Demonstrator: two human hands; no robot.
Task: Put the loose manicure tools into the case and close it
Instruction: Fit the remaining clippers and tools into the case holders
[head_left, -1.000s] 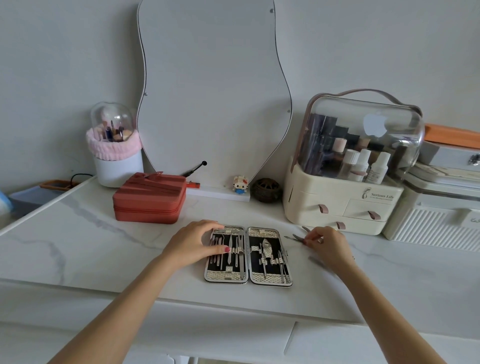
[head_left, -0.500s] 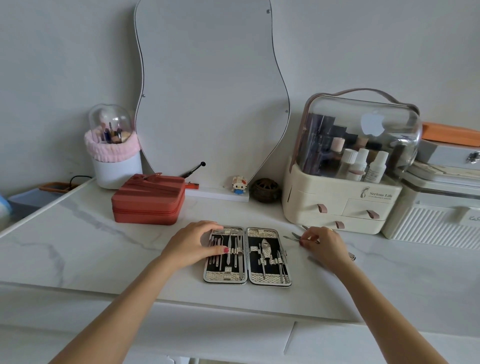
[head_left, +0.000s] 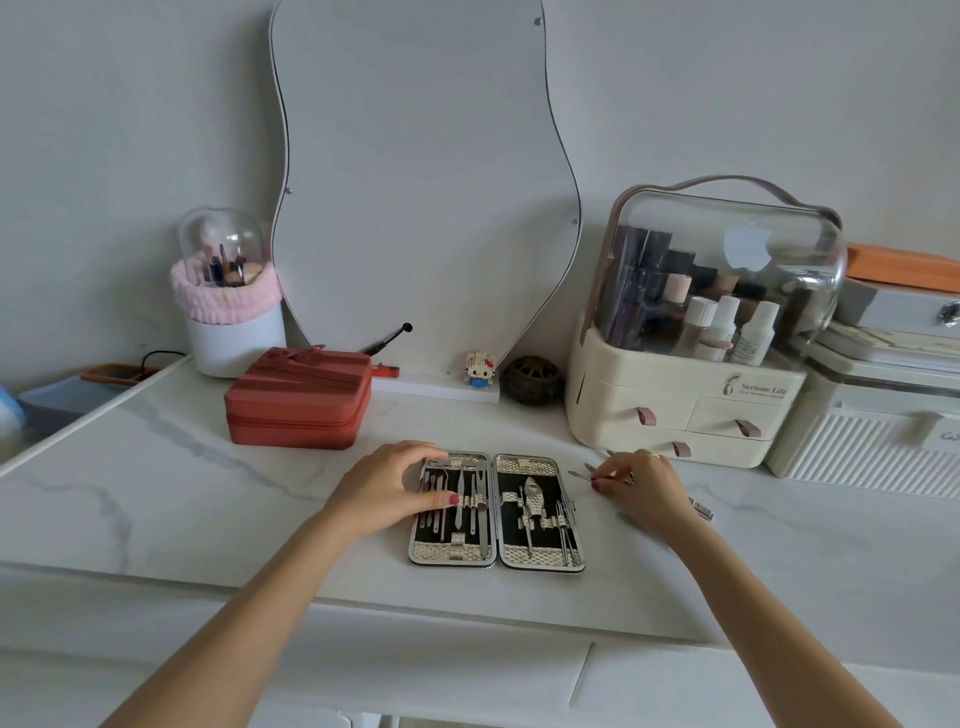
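Note:
The manicure case (head_left: 496, 556) lies open flat on the marble tabletop, both halves holding several steel tools under straps. My left hand (head_left: 387, 488) rests on the case's left half, fingers spread over its top edge. To the right of the case, my right hand (head_left: 644, 488) pinches a thin steel tool (head_left: 582, 475) whose tip points left toward the case. Other loose tools lie partly hidden under and behind this hand; one metal piece (head_left: 701, 508) shows at its right.
A red zip box (head_left: 301, 397) stands behind the case at left. A cream cosmetic organiser (head_left: 675, 410) with clear dome stands at back right, a white ribbed box (head_left: 872, 441) beside it. A mirror, a brush holder (head_left: 228, 296) and small ornaments line the wall.
My right hand has closed its fingertips on the thin tool and lifted it slightly. My left hand stays on the case's left half.

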